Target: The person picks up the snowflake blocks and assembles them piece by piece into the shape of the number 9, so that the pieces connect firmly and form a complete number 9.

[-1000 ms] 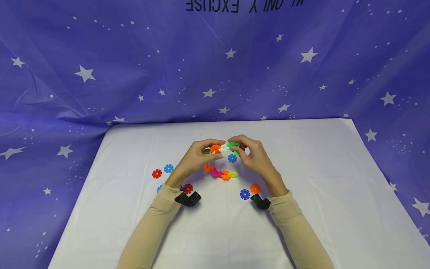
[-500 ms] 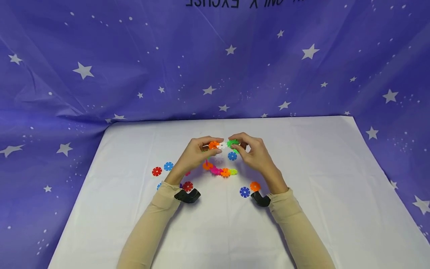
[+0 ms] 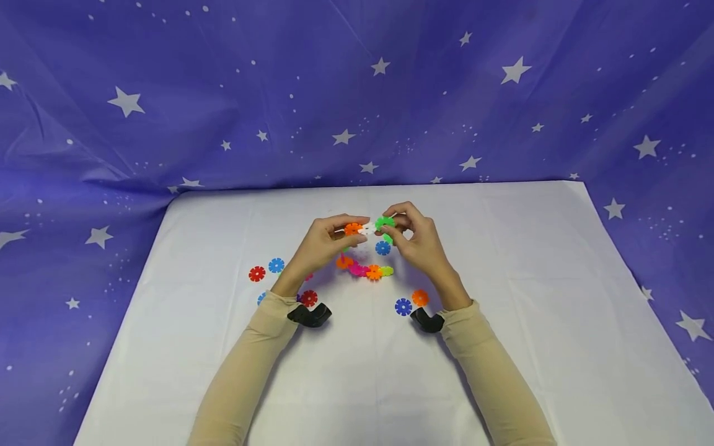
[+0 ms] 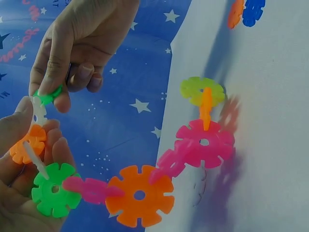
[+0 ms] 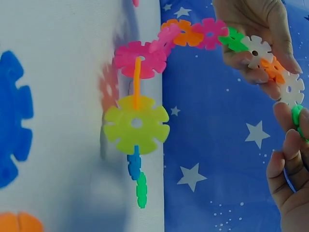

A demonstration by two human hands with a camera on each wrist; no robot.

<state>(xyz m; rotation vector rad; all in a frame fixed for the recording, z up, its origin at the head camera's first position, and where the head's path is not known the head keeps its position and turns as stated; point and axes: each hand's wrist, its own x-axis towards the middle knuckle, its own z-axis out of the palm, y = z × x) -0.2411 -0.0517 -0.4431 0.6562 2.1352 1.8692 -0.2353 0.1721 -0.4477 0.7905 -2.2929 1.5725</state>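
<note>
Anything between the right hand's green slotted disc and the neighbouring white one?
Nothing visible. The green slotted disc in the right hand is right at the edge of the white disc; the left hand grips the orange disc on its far side. Can't tell if slots are engaged.

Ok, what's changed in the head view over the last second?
The head view tipped down slightly: the table and backdrop sit higher in frame. The green disc pinched by the right hand seems turned, showing more of its face. Nothing was let go: the left hand keeps the orange disc, and the loose discs lie as before.
</note>
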